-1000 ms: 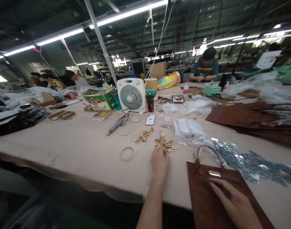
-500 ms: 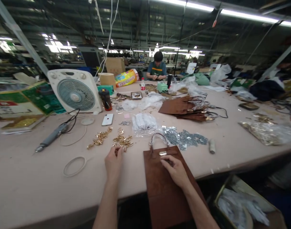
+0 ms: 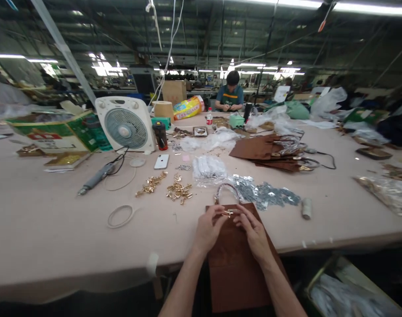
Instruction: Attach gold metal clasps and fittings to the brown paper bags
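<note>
A brown handbag [image 3: 239, 273] lies in front of me, its upper part on the table edge and its wrapped handle [image 3: 228, 187] pointing away. Near the bag's top sits a shiny metal clasp [image 3: 232, 211]. My left hand [image 3: 209, 226] is closed in a pinch on a small gold fitting [image 3: 226, 215], close beside the clasp. From the other side, my right hand [image 3: 253, 229] has thumb and fingertips closed at the clasp. Fingers partly cover both small metal parts. Similar gold fittings [image 3: 179, 191] lie in a loose pile up to the left.
Grey metal plates [image 3: 267, 193] spread behind the bag, near a small cylinder [image 3: 306, 208]. Leftward are an electric screwdriver [image 3: 95, 179], a phone [image 3: 162, 161], a ring of tape [image 3: 120, 216] and a fan [image 3: 125, 125]. Brown bags [image 3: 263, 149] are stacked behind. A co-worker [image 3: 230, 94] sits opposite.
My left hand has moved right from the gold pile to the bag, bringing a small gold fitting to the clasp. My right hand stays by the clasp. The view has swung left.
</note>
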The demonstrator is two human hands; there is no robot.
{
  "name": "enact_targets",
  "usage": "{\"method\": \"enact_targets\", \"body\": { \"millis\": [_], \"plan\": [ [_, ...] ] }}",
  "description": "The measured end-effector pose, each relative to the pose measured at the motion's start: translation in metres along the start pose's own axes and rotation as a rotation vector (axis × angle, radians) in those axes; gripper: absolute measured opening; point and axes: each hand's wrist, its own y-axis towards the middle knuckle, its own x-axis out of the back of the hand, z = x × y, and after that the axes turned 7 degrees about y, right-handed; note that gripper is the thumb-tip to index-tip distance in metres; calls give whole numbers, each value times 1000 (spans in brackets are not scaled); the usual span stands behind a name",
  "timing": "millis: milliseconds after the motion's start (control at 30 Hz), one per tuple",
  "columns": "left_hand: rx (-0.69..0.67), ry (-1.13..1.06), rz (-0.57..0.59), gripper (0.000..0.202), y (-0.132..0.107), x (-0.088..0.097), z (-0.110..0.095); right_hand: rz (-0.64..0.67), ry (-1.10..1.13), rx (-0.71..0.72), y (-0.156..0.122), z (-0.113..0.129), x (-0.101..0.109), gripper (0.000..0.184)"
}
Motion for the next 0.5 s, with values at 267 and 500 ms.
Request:
{"method": "enact_targets", "body": {
  "millis": [267, 500],
  "plan": [
    [-65, 15, 124, 32, 11, -23, 0, -16, -96, 113, 2, -5, -1, 35],
    [-72, 381, -236, 47, 1, -1, 13, -9, -31, -48, 6, -16, 6, 42]
  ]
}}
